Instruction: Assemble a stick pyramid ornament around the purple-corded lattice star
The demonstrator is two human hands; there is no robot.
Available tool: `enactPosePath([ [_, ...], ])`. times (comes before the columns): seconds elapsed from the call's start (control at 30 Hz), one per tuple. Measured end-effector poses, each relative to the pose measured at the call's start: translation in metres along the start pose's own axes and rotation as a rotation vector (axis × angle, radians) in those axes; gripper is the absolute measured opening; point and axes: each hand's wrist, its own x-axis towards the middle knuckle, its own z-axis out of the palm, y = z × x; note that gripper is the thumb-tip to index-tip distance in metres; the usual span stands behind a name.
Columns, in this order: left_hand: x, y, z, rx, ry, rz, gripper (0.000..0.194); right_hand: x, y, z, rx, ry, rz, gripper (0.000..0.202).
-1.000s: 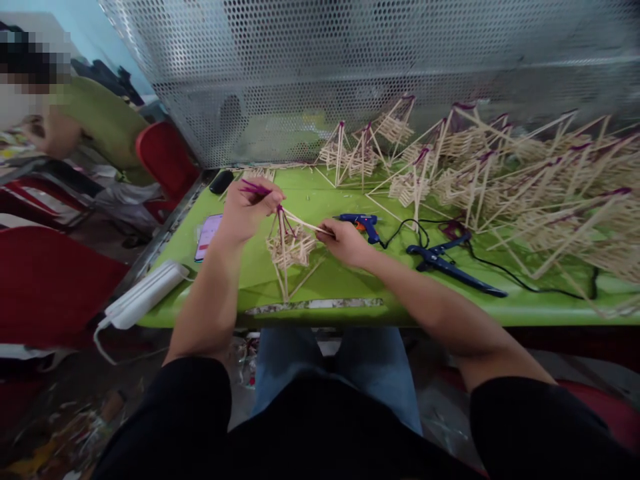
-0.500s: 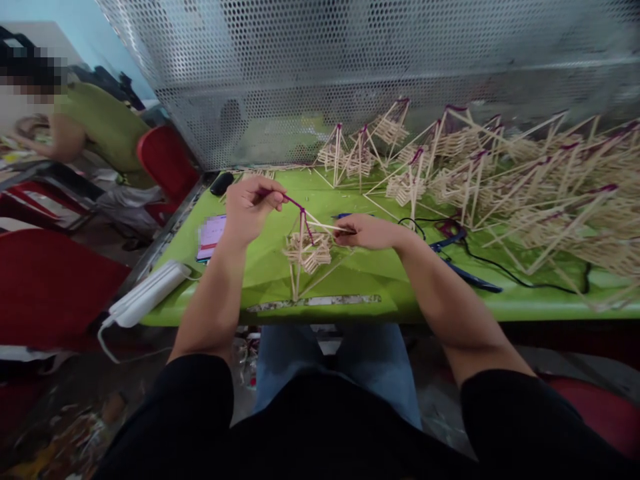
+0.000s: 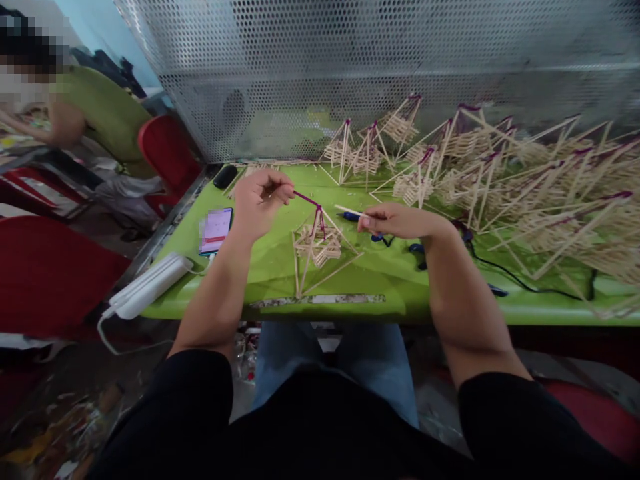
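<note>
Now our left hand [image 3: 264, 199] pinches the purple cord [image 3: 306, 199] taut, presumably to steady the stick frame [image 3: 320, 247] we see right of the phone [image 3: 217, 233], while our right hand [image 3: 397, 220] grips a thin stick [image 3: 347, 210] farther right of the phone.

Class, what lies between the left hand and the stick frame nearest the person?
In the head view, a purple cord runs straight from the left hand to the top of the stick frame.
</note>
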Motion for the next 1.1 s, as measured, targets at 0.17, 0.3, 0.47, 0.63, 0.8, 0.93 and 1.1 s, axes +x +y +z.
enactPosePath([
  [0.17,-0.002,0.001,0.001,-0.116,-0.034,-0.008,0.05,0.002,-0.001,0.007,0.251,0.15,-0.068,0.065],
  [0.3,-0.006,0.004,0.004,-0.175,-0.042,-0.008,0.044,0.015,-0.009,0.027,0.415,0.28,-0.159,0.064],
  [0.47,-0.01,0.012,0.008,-0.126,0.009,0.049,0.037,0.028,-0.024,0.049,0.283,0.591,-0.226,0.056],
  [0.63,-0.015,0.015,0.007,0.11,0.151,0.109,0.032,0.028,-0.037,0.054,0.221,0.799,-0.243,0.035],
  [0.8,-0.013,0.026,0.004,0.089,0.261,0.222,0.023,0.026,-0.036,0.049,0.43,0.834,-0.249,0.039],
  [0.93,-0.009,0.036,0.004,0.021,0.329,0.278,0.019,0.023,-0.036,0.048,0.504,0.86,-0.321,0.046],
  [1.1,-0.023,0.049,0.024,0.156,0.305,0.459,0.016,0.009,-0.055,0.06,0.586,0.879,-0.432,0.041],
])
